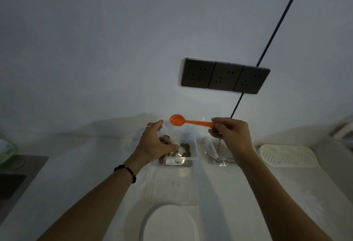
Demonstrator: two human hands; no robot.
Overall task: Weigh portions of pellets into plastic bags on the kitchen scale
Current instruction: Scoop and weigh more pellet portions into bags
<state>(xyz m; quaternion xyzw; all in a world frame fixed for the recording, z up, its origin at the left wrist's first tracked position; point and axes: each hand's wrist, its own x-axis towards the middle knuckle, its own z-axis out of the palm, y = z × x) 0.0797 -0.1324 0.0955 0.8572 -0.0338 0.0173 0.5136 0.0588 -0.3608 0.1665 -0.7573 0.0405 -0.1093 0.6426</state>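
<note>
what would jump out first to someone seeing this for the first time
The bright orange spoon stands out most, held level by its handle in the right hand, above a clear tub holding brown pellets. The left hand holds a thin clear bag with a few pellets over that tub. On the wall behind, a dark row of three sockets catches the eye.

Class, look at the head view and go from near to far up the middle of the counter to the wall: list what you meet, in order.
White round scale → clear lid → clear tub of pellets → orange spoon → dark wall sockets.
</note>
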